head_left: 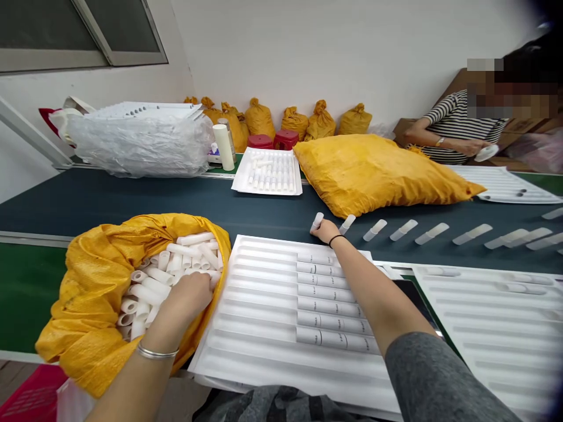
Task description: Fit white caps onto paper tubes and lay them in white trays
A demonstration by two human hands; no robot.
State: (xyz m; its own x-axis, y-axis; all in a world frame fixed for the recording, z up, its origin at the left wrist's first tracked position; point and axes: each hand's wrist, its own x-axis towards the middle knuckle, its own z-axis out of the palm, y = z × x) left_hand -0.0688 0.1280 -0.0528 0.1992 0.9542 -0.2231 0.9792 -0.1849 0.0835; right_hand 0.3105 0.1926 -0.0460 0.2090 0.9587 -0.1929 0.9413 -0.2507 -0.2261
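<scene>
My left hand (192,296) reaches into an open yellow sack (94,293) full of short white tubes (153,287); its fingers curl at the tubes near the sack's right side, and what they hold is hidden. Over the dark belt, my right hand (325,231) is closed around a small translucent white tube (316,221). Several similar tubes (403,230) lie in a row on the belt to its right. Between my arms is a white ridged tray (259,293), with several printed white tubes (332,291) lying in its grooves at the right side.
A full yellow sack (373,176) lies across the belt. Beyond it are a smaller tray (268,170) of tubes and a plastic-wrapped stack (141,140). Another white tray (492,328) is at the right. A person in a striped shirt (461,126) works at the back right.
</scene>
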